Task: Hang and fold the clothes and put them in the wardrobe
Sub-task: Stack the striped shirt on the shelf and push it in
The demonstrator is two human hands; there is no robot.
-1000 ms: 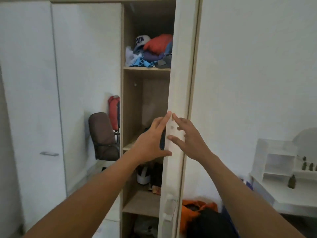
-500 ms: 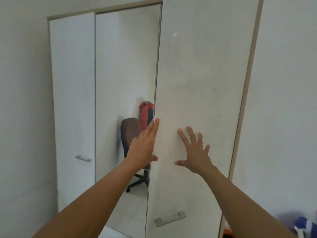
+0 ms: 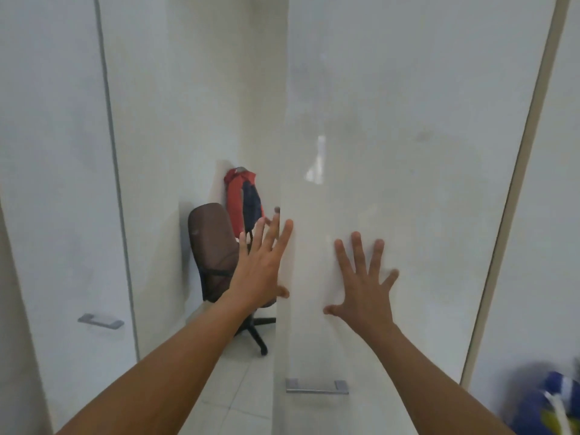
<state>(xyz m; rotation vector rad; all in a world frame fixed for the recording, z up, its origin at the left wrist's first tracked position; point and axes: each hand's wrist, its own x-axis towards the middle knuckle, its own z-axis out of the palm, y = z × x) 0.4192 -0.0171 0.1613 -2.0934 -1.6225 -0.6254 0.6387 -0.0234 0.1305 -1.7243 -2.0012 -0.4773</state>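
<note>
A home bedroom – tall white wardrobe doors [image 3: 408,152]; a mirror panel [image 3: 188,105] reflecting a swivel chair [image 3: 213,246].

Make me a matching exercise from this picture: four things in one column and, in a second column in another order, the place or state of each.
Things:
1. left hand
2. right hand
3. chair
4. blue bag

Places or states:
A. brown, seen in the mirror panel
B. at the bottom right corner
C. palm flat on the door face, fingers spread
D. at the door's left edge

Pairs: 1-D, 2-C, 3-A, 4-B
</note>
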